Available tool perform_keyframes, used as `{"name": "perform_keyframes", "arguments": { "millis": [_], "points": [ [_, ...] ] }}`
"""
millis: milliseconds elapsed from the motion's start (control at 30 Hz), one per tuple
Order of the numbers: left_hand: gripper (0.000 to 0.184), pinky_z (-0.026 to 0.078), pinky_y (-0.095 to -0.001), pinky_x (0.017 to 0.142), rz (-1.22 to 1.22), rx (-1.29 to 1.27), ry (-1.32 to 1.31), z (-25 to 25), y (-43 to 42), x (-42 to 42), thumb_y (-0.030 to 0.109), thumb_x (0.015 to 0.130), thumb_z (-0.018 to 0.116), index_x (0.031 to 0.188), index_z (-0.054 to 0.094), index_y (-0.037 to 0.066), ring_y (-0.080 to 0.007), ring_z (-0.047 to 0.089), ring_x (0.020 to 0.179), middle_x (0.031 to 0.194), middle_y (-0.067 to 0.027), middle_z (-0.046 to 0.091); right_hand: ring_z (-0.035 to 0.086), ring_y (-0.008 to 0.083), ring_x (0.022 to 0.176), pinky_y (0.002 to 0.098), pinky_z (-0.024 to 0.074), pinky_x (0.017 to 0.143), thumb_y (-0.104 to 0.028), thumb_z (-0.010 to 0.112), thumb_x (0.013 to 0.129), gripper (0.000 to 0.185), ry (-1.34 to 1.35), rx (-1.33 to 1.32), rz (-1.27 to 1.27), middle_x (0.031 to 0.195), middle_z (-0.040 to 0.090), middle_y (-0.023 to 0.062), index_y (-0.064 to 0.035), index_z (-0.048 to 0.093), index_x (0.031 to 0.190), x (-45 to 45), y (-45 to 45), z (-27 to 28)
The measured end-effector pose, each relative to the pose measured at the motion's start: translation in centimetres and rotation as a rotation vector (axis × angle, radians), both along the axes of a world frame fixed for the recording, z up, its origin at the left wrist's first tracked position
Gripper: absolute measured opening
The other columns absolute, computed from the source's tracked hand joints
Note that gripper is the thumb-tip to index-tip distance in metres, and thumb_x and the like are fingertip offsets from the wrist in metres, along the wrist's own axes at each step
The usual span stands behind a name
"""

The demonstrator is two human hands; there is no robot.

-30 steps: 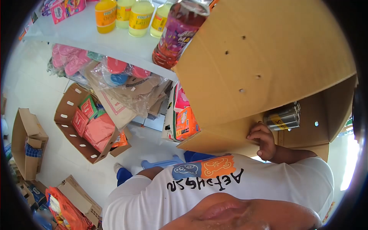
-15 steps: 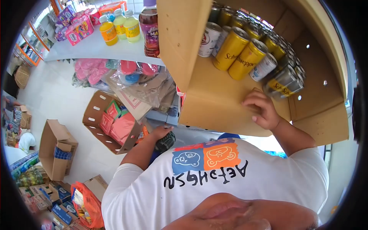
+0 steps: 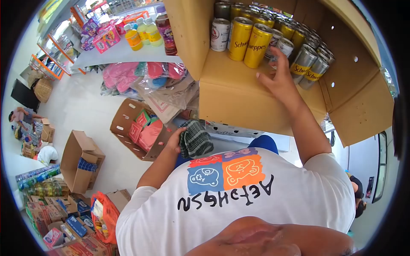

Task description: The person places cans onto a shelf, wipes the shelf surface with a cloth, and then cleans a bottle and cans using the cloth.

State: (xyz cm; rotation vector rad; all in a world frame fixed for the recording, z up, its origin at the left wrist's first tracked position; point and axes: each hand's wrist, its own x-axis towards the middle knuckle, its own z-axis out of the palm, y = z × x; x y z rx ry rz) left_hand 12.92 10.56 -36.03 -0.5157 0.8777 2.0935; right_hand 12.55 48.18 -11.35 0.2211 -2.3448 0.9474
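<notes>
A dark green plaid cloth (image 3: 195, 139) is in my left hand (image 3: 174, 140), its fingers closed on the edge, low beside my shirt. My right hand (image 3: 279, 79) reaches into a large cardboard box (image 3: 243, 102), thumb and fingers apart. Its fingertips are in front of a small white can (image 3: 285, 46); whether they touch it I cannot tell. Just left of that hand stand two yellow cans (image 3: 257, 46), with a white can (image 3: 220, 35) farther left. Silver cans with yellow labels (image 3: 303, 64) stand to the right. Several more cans fill the back of the box.
Bottles (image 3: 153, 33) and pink packs (image 3: 106, 39) stand on a white shelf (image 3: 121, 53). Below are bagged goods, an open carton (image 3: 124, 123) of red packets and another carton (image 3: 79, 149). An orange bag (image 3: 104, 217) lies lower left. People (image 3: 23, 115) are at far left, another (image 3: 358, 192) at right.
My right hand has moved up from the box's front to the cans. My left hand has come into view with the plaid cloth. The view has shifted, showing more of the box's inside.
</notes>
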Motion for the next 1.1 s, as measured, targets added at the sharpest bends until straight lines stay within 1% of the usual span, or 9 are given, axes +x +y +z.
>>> {"name": "perform_keyframes", "arguments": {
  "millis": [167,267,367,500,733,833,900,1000,1100],
  "points": [
    [0.042,0.051,-0.0509,0.096,0.27,0.241,0.126,3.2,-0.5,0.0,0.033,0.092,0.052,0.12,0.065,0.004,-0.0328,0.067,0.102,0.111,-0.015,0.07,0.048,0.0239,0.119,0.0377,0.0471,0.093,-0.013,0.074,0.083,0.085,-0.053,-0.173,-0.034,0.138,0.042,0.0192,-0.0088,0.02,0.149,-3.3,-0.2,0.2],
    [0.05,0.049,-0.0505,0.099,0.309,0.315,0.235,6.9,-0.8,0.4,0.036,0.089,0.05,0.125,0.062,0.004,-0.0349,0.064,0.108,0.118,-0.0166,0.067,0.052,0.0279,0.121,0.0387,0.0452,0.099,-0.016,0.072,0.089,0.084,-0.145,-0.372,0.067,0.134,0.051,0.0219,-0.0038,0.014,0.149,-3.3,-1.3,1.1],
    [0.057,0.044,-0.0513,0.104,0.318,0.385,0.389,10.3,-0.7,0.6,0.036,0.084,0.052,0.131,0.058,0.004,-0.0359,0.059,0.118,0.13,-0.0175,0.061,0.055,0.0286,0.117,0.0364,0.0444,0.1,-0.017,0.072,0.089,0.083,-0.007,-0.138,-0.019,0.129,0.055,0.0215,-0.0028,0.016,0.149,-5.8,0.2,-1.6],
    [0.069,0.04,-0.0518,0.108,0.215,0.514,0.489,12.5,-0.2,0.7,0.034,0.077,0.059,0.14,0.049,0.006,-0.033,0.052,0.126,0.139,-0.0157,0.052,0.056,0.0315,0.12,0.0369,0.0439,0.103,-0.026,0.071,0.089,0.076,-0.078,-0.122,-0.008,0.13,0.054,0.0236,0.0015,0.027,0.143,-5.4,0.4,-1.4],
    [0.039,0.048,-0.0464,0.097,0.22,-0.016,0.343,15.4,3.9,1.5,0.019,0.09,0.065,0.126,0.053,0.008,-0.0261,0.06,0.113,0.124,-0.008,0.062,0.057,0.0348,0.12,0.0401,0.0467,0.097,-0.029,0.068,0.09,0.065,-0.162,-0.036,-0.059,0.129,0.056,0.0246,0.003,0.037,0.137,-4.0,-0.5,-0.4],
    [0.047,0.048,-0.0522,0.094,0.159,-0.057,0.442,14.0,5.4,0.8,0.013,0.09,0.065,0.134,0.048,0.011,-0.0266,0.058,0.115,0.124,-0.0073,0.06,0.062,0.0356,0.113,0.0406,0.0491,0.093,-0.033,0.068,0.09,0.068,-0.162,0.0,-0.13,0.121,0.061,0.0243,0.0033,0.034,0.137,-4.1,-0.6,-0.6],
    [0.057,0.051,-0.0486,0.091,0.188,-0.121,0.509,14.3,5.7,1.0,0.002,0.088,0.065,0.138,0.041,0.011,-0.0251,0.059,0.113,0.123,-0.0086,0.059,0.064,0.0362,0.109,0.0412,0.0501,0.091,-0.035,0.068,0.089,0.07,-0.197,-0.001,-0.166,0.116,0.063,0.024,0.0034,0.034,0.136,-3.9,-0.7,-0.6],
    [0.058,0.051,-0.0294,0.088,0.522,-0.45,0.954,14.9,5.0,1.5,-0.005,0.082,0.07,0.132,0.042,0.001,-0.0161,0.061,0.104,0.117,-0.0085,0.06,0.067,0.0347,0.101,0.0402,0.0515,0.086,-0.035,0.069,0.088,0.07,-0.191,-0.063,-0.129,0.107,0.066,0.0229,0.003,0.033,0.134,-3.3,-0.9,0.0],
    [0.056,0.05,-0.0294,0.091,0.739,-0.501,1.058,17.2,4.5,2.0,-0.006,0.082,0.069,0.132,0.043,0.001,-0.0166,0.061,0.105,0.118,-0.0087,0.06,0.065,0.0299,0.105,0.0352,0.0497,0.09,-0.028,0.071,0.089,0.065,-0.237,-0.15,-0.097,0.116,0.063,0.0246,0.0036,0.035,0.134,-2.1,-1.2,0.7]
  ]
}}
